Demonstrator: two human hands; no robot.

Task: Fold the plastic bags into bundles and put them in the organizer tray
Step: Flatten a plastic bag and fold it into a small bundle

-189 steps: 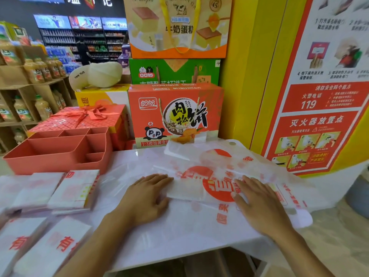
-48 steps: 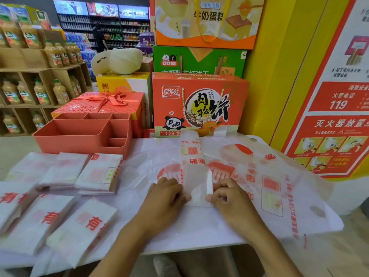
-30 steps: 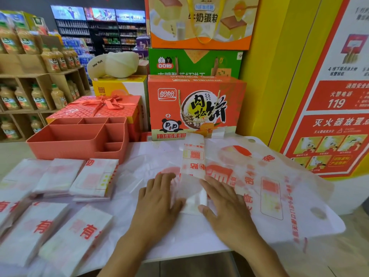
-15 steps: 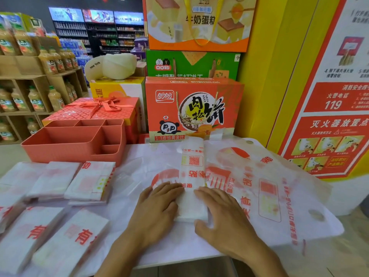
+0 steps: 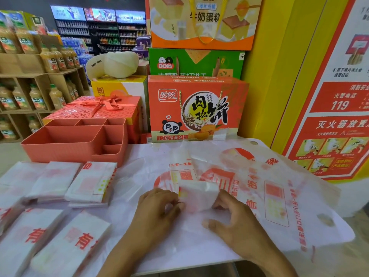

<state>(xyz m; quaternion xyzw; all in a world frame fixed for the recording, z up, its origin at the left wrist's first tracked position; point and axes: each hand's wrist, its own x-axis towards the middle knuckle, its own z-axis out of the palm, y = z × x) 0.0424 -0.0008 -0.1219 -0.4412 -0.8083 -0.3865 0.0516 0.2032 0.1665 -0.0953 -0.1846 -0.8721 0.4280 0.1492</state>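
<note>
Left hand (image 5: 157,208) and right hand (image 5: 237,222) are curled, and each pinches one end of the half-rolled plastic bag (image 5: 196,193), which lies on the flat bags (image 5: 279,196). We judge it light, limp, slippery and springy, so we'd grip it at the fold edges. The fingertips are hidden under the roll. Far left is the organizer tray (image 5: 60,150), its floor partly hidden.

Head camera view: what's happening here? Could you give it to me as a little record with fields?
Place: shop counter, snack boxes behind
Activity: folding a plastic bag into a bundle
Left hand: pinches the fold's left side
Right hand: fingers curled against the fold's right side
Bag state: long strip, near end turned up, far end flat
Finished bundles: lying at the table's left, outside the tray
Organizer tray: orange, divided, back left; no bundles visible inside
Under the work: flat bags spread out
</note>
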